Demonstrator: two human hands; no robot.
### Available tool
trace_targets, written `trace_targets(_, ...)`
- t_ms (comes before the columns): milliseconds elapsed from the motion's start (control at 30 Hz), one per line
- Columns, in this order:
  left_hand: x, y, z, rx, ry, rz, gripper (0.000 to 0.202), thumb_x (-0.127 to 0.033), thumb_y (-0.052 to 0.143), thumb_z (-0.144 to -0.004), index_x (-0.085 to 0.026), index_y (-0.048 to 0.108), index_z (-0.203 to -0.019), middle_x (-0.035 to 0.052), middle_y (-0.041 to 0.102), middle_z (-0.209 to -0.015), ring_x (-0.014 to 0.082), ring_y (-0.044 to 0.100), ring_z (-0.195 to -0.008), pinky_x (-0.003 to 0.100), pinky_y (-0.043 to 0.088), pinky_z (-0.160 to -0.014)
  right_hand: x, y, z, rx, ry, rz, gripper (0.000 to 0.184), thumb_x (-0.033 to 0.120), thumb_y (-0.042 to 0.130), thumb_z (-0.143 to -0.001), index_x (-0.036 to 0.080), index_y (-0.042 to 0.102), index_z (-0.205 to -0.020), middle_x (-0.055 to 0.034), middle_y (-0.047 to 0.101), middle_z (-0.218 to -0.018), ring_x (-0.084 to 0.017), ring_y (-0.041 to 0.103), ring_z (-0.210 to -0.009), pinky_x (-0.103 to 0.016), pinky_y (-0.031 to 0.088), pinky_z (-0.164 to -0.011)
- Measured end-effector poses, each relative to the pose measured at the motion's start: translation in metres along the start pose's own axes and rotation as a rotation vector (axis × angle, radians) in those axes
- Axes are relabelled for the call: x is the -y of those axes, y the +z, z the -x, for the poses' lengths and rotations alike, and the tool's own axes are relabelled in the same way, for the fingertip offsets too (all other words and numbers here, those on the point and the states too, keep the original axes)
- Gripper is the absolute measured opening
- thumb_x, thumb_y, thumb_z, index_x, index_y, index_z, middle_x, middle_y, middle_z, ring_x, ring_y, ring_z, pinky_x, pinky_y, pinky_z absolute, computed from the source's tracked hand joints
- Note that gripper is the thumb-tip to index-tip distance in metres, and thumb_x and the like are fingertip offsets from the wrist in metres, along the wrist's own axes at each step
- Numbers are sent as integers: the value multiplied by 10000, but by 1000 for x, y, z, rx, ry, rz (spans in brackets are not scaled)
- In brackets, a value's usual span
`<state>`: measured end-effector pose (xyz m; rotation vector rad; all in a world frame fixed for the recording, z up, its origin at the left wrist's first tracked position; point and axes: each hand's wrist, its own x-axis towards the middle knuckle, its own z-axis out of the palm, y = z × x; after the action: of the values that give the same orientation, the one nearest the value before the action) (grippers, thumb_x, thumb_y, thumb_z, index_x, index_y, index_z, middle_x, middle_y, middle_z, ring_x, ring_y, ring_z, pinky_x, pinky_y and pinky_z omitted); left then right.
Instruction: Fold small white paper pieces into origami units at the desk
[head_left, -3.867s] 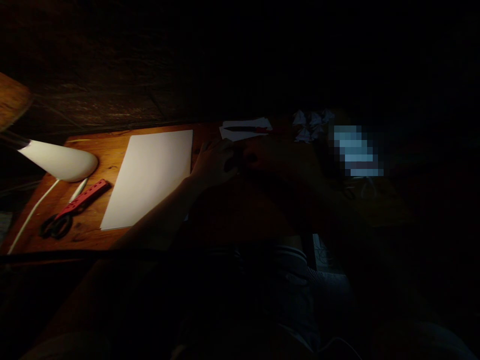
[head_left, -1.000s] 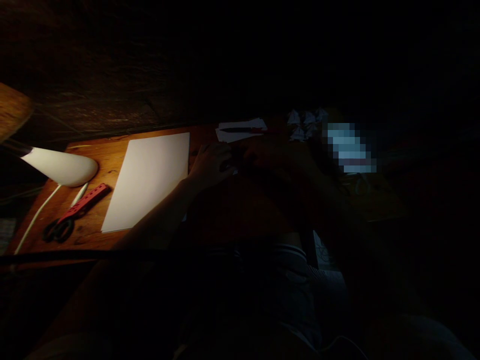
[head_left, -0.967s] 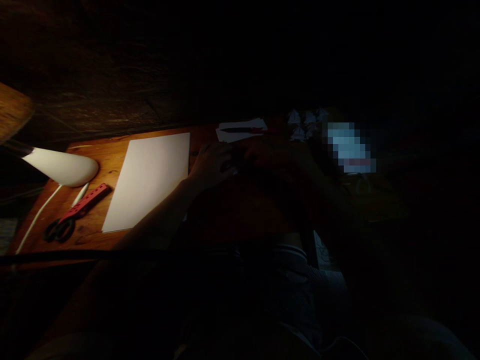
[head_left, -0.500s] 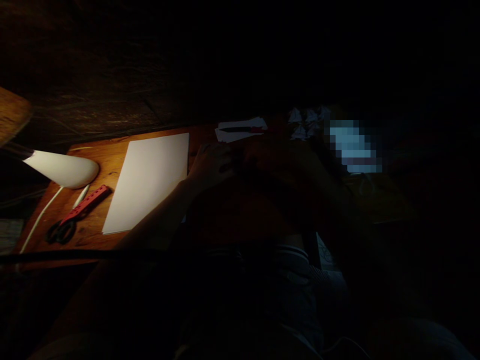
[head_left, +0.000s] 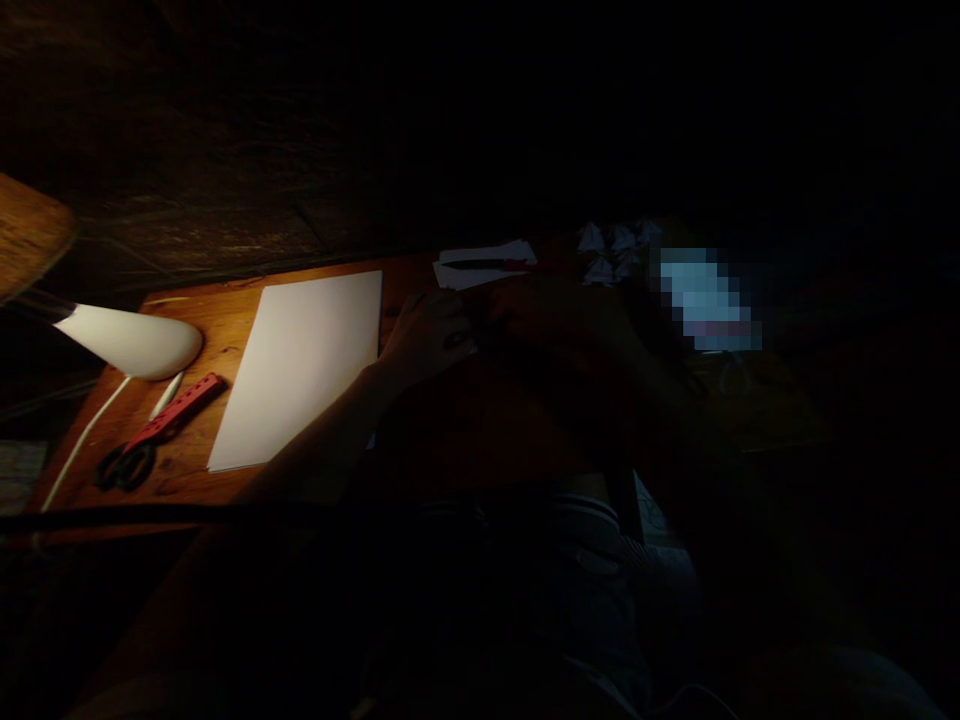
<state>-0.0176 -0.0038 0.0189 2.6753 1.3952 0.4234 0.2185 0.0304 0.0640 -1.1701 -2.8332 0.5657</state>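
My left hand (head_left: 427,328) is over the middle of the wooden table, right of a stack of white paper (head_left: 300,370). Its fingers are curled inward, and a thin pale edge shows by the fingertips, too dark to name. Close beside it is my right hand (head_left: 536,312), in deep shadow with fingers bent toward the left one. What lies between them cannot be made out. Just beyond the hands, a dark slim tool with a red end (head_left: 484,265), perhaps a knife, rests on smaller paper pieces (head_left: 480,279).
At the left stand a white lamp (head_left: 139,342) with a cord, and scissors (head_left: 161,425) with black handles and a red perforated part. Several small folded paper shapes (head_left: 600,268) sit at the back right, near a blurred bright screen (head_left: 705,300). A dark cable (head_left: 150,515) crosses the foreground.
The view has shifted slightly, so the table and objects appear a little lower and further right. Both hands stay close together, with small finger movements.
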Motion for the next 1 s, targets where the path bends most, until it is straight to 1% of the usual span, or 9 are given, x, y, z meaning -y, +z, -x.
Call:
trace_targets(200, -4, -1, 0, 36, -22, -15, 107, -304, 705, -891, -227, 774, -918, 121, 753, -1228, 388, 628, -1308, 618, 465, -1123, 19, -6, 8, 12, 40, 128, 401, 70, 586, -853, 216, 875, -1089, -73, 840, -1176, -220, 739, -938, -310, 472, -792)
trace_targets(300, -6, -2, 1, 43, -36, -28, 97, -247, 710, -842, -230, 774, -913, 112, 748, -1305, 385, 624, -1327, 618, 471, -1134, 34, -9, 11, 24, 105, 201, 343, 81, 588, -878, 172, 874, -1044, -108, 843, -1050, -218, 728, -854, -315, 450, -750)
trace_targets(400, -9, -3, 2, 31, -51, -30, 127, -202, 680, -834, -233, 777, -908, 106, 751, -1328, 385, 621, -1336, 630, 468, -1142, 42, -10, 12, 45, 131, 203, 315, 99, 588, -891, 157, 866, -1027, -103, 835, -964, -205, 708, -788, -308, 438, -714)
trace_targets(567, -16, -3, 1, 19, -94, -19, 131, -196, 664, -841, -233, 752, -931, 101, 759, -1251, 378, 629, -1306, 622, 483, -1118, 37, -12, 12, 68, 139, 164, 308, 115, 629, -859, 174, 871, -1039, -103, 842, -1017, -206, 706, -815, -305, 435, -711)
trace_targets(633, -16, 0, 0, 5, -119, -6, 148, -216, 685, -841, -233, 738, -978, 109, 743, -1281, 387, 619, -1319, 619, 492, -1104, 32, -12, 11, 57, 131, 101, 307, 137, 635, -862, 189, 874, -1047, -86, 845, -1031, -198, 702, -806, -300, 434, -709)
trace_targets(700, -15, 3, -1, -11, -146, 15, 221, -246, 716, -838, -235, 721, -1059, 126, 705, -1376, 400, 599, -1347, 624, 496, -1099, 29, -9, 9, -11, 164, 33, 293, 190, 627, -904, 193, 870, -1068, -80, 843, -1019, -185, 691, -775, -291, 438, -708)
trace_targets(800, -11, 6, -2, -14, -179, 39, 275, -277, 735, -846, -227, 681, -1110, 144, 654, -1459, 410, 585, -1358, 629, 499, -1092, 30, 0, 4, -136, 291, -7, 310, 297, 604, -979, 157, 851, -1103, -114, 837, -1030, -184, 686, -756, -289, 436, -687)
trace_targets(933, -8, 7, -2, -16, -164, 77, 199, -239, 700, -866, -227, 649, -1058, 133, 673, -1406, 399, 590, -1341, 623, 496, -1080, 29, 10, -2, -106, 342, -24, 294, 285, 667, -951, 107, 834, -1114, -163, 831, -1082, -204, 710, -792, -292, 415, -637)
trace_targets(1000, -7, 8, -2, -29, -167, 104, 279, -220, 697, -856, -226, 647, -1130, 137, 677, -1395, 392, 588, -1345, 614, 491, -1090, 27, 13, -5, -87, 348, -54, 283, 270, 673, -943, 110, 830, -1116, -162, 831, -1094, -212, 722, -808, -292, 422, -631)
